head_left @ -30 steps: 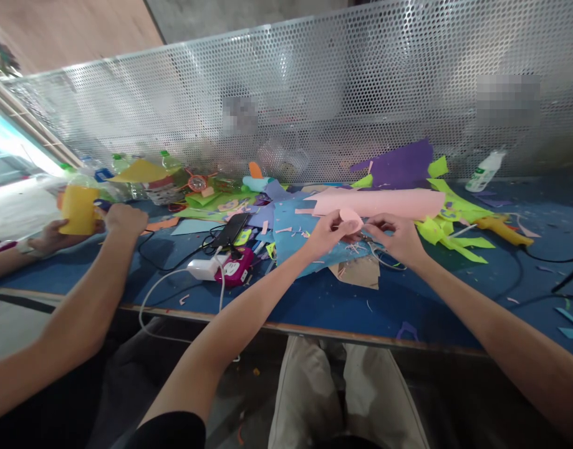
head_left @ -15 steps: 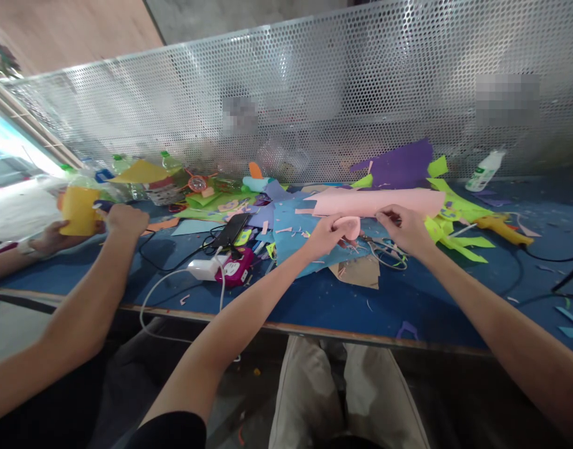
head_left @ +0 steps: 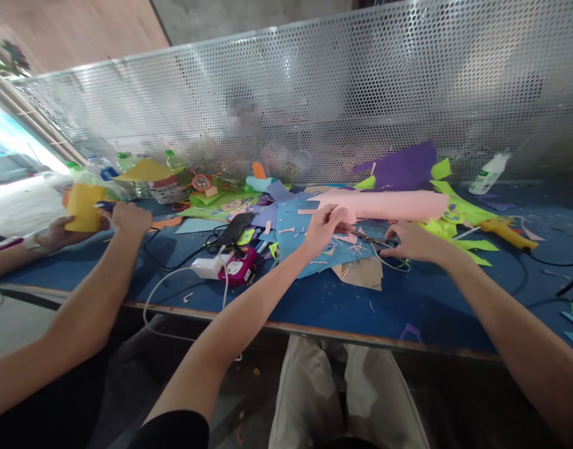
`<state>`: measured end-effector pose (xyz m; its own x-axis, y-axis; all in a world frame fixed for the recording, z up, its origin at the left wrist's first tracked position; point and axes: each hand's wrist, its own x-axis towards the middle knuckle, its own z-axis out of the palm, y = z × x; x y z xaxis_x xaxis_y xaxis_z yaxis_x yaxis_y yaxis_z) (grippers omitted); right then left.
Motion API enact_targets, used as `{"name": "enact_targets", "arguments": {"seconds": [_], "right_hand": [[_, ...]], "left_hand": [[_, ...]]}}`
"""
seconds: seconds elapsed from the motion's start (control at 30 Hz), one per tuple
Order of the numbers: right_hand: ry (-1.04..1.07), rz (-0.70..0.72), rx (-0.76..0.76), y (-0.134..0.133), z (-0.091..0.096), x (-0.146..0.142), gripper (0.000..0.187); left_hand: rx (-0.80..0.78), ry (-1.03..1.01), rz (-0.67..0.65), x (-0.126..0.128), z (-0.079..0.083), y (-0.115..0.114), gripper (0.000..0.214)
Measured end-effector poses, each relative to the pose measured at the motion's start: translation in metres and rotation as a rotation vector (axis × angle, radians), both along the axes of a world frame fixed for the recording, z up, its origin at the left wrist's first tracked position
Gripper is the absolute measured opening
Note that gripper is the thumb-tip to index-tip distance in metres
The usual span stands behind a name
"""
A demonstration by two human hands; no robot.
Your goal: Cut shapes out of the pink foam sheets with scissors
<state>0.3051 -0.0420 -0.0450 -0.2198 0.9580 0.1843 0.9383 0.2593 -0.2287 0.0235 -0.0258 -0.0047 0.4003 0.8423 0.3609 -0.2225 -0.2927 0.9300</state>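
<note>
My left hand (head_left: pixel 322 226) pinches a small rounded pink foam piece (head_left: pixel 347 215) just above the blue table (head_left: pixel 314 299). My right hand (head_left: pixel 408 242) rests low on the table with its fingers curled over the handles of a pair of scissors (head_left: pixel 377 243), whose blades point toward the pink piece. A long roll of pink foam sheet (head_left: pixel 389 204) lies right behind both hands. Blue foam sheet (head_left: pixel 295 231) and small offcuts lie under them.
A co-worker's hands (head_left: pixel 127 218) at the left hold a yellow foam piece (head_left: pixel 83 206). A phone (head_left: pixel 234 229), white charger (head_left: pixel 206 267) and cables sit left of centre. A yellow glue gun (head_left: pixel 504 229) and a white bottle (head_left: pixel 487 174) are right. Perforated metal screen (head_left: pixel 314 93) behind.
My right hand dropped from the edge of the pink roll down onto the scissors on the table. My left hand kept hold of the small pink piece and shifted slightly.
</note>
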Motion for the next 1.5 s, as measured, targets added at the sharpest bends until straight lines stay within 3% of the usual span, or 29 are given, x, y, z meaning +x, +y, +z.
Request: {"name": "enact_targets", "arguments": {"seconds": [0.1, 0.23, 0.43, 0.67, 0.77, 0.9, 1.0, 1.07, 1.23, 1.5], "right_hand": [[-0.055, 0.024, -0.041, -0.004, 0.006, -0.005, 0.032], [-0.14, 0.023, -0.039, -0.009, 0.012, -0.013, 0.036], [-0.173, -0.089, -0.054, -0.012, 0.012, -0.014, 0.025], [-0.172, -0.071, -0.043, -0.014, 0.011, -0.015, 0.019], [-0.037, -0.117, 0.022, -0.014, 0.018, -0.015, 0.016], [0.392, -0.185, 0.189, -0.016, 0.029, -0.016, 0.023], [0.647, -0.108, 0.106, -0.021, 0.033, -0.023, 0.036], [0.708, -0.008, 0.006, -0.025, 0.032, -0.03, 0.042], [0.623, 0.168, -0.135, -0.034, 0.024, -0.045, 0.047], [0.664, 0.294, -0.221, -0.041, 0.027, -0.048, 0.055]], "left_hand": [[-0.026, -0.048, 0.0, 0.0, -0.002, 0.002, 0.048], [-0.007, -0.027, -0.013, 0.0, -0.004, 0.005, 0.047], [-0.018, -0.001, 0.019, -0.001, -0.004, 0.007, 0.046], [0.012, -0.007, 0.07, -0.003, -0.009, 0.012, 0.039], [0.049, 0.005, 0.08, -0.003, -0.01, 0.015, 0.036], [0.093, 0.039, 0.098, -0.004, -0.009, 0.015, 0.035], [0.109, 0.072, 0.07, -0.005, -0.007, 0.013, 0.036], [0.098, 0.074, 0.049, -0.005, -0.005, 0.01, 0.037], [0.085, 0.067, -0.025, -0.003, -0.002, 0.002, 0.042], [0.098, 0.115, -0.121, 0.0, -0.003, -0.003, 0.045]]}}
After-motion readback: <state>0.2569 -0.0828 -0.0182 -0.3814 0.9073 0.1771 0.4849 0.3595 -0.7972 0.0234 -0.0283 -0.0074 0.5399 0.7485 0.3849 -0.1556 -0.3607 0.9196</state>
